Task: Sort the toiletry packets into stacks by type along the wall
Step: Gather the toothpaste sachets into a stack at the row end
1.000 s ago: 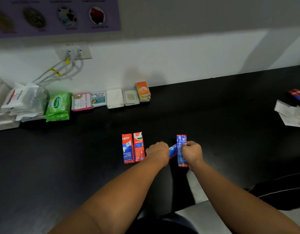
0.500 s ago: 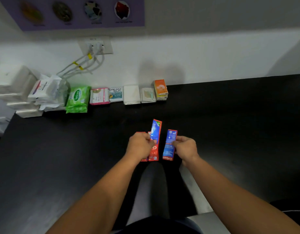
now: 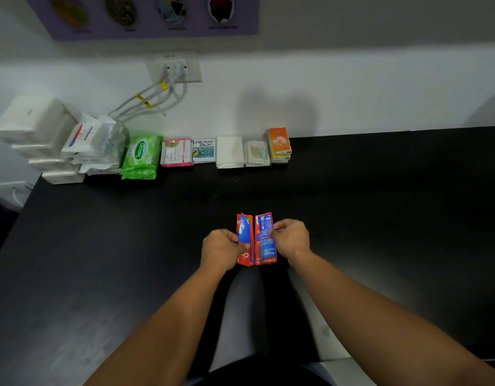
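Both grips sit close together over the near middle of the black bench [image 3: 101, 246], and the toothpaste packets lie directly between them. My left grip [image 3: 222, 250] has its fingers curled, thumb on top, pinching the left packets [image 3: 245, 239]: a red and blue sheaf seen partly edge-on, more than one layer, though I cannot tell how many. My right grip [image 3: 291, 238] is likewise curled, fingertips and thumb pinching the right-hand long edge of the right packet [image 3: 265, 238], which faces me flat with its blue printed back up and the brand name upside down at the near end. The two lots stand side by side, long edges parallel and touching or nearly so; both point away from me toward the wall. I cannot tell whether their near ends rest on the bench or hang just above it. Well apart from the grips, along the foot of the wall, a row of sorted goods runs left to right: white boxes [image 3: 32, 126], white tissue packs [image 3: 87, 137], green wipes [image 3: 142, 157], a pink sachet [image 3: 176, 152], a Cream Silk sachet [image 3: 203, 151], a white pack [image 3: 229, 151], a cotton-bud pack [image 3: 257, 153] and an orange stack [image 3: 279, 143]. Above them is an outlet [image 3: 175, 69] with white cables [image 3: 146, 98] hanging down leftward.
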Demonstrator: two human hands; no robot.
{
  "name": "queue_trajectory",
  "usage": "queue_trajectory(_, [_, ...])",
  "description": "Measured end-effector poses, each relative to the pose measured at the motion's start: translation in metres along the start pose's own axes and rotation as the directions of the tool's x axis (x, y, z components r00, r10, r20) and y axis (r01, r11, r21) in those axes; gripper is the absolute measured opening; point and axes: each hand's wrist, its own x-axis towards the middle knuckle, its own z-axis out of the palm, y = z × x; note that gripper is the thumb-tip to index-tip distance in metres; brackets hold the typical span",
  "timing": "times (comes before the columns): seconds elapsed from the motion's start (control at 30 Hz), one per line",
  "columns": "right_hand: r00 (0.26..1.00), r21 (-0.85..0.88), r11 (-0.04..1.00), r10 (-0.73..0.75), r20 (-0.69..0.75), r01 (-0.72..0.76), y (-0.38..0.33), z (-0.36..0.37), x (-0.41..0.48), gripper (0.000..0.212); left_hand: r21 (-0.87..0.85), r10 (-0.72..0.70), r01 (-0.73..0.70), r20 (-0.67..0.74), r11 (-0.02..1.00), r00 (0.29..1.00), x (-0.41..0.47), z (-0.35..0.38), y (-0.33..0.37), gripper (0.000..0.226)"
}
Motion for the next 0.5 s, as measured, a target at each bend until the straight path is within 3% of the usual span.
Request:
queue_trajectory(0.2, [0.999,-0.016,1.000,0.020,-0.026,-0.020,-0.006,0.009,0.001,0.013,0.113,0.031,-0.031,0.004,0.993,1.000,0.001,-0.002,-0.005,0.044])
queue_trajectory(0.3, [0.999,-0.118,0.992,-0.041,-0.033,0.036,-0.004,0.010,-0.002,0.032,0.133,0.072,-0.071,-0.003,0.989,0.997,0.000,-0.003,-0.006,0.062])
queue_trajectory(0.4, [0.973,-0.276,0.938,-0.227,-0.036,0.209,0.002,0.004,-0.011,0.047,0.126,0.205,-0.207,0.031,0.970,0.978,-0.002,-0.008,-0.010,0.084])
queue_trajectory(0.5, [0.854,-0.423,0.759,-0.516,0.074,0.495,0.019,-0.006,-0.024,0.055,0.238,0.389,-0.415,0.152,0.878,0.909,-0.003,-0.016,-0.020,0.103])
